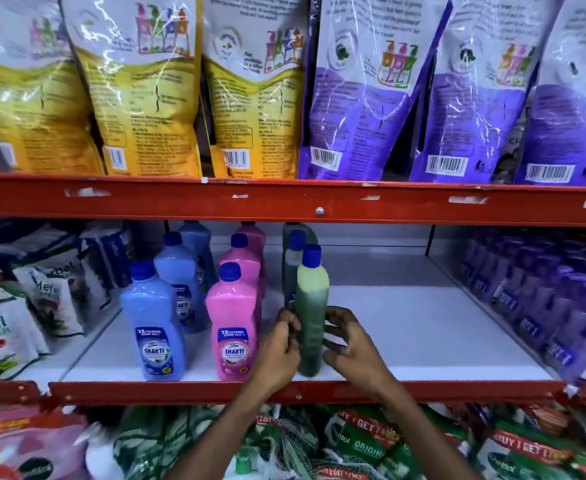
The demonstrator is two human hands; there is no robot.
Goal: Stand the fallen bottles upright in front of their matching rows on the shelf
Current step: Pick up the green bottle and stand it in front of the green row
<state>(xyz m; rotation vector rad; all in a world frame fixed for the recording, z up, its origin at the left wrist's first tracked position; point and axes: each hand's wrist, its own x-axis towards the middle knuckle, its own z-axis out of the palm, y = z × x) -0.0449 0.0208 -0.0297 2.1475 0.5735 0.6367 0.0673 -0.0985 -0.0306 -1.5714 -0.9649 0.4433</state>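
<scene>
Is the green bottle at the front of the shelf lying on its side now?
No, the green bottle stands upright at the shelf edge, between the left hand and right hand.

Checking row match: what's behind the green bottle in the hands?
Behind the green bottle stand two more blue-capped green bottles in a row. Their lower halves are hidden by it and by the left hand. Anything further back can't be seen.
</scene>
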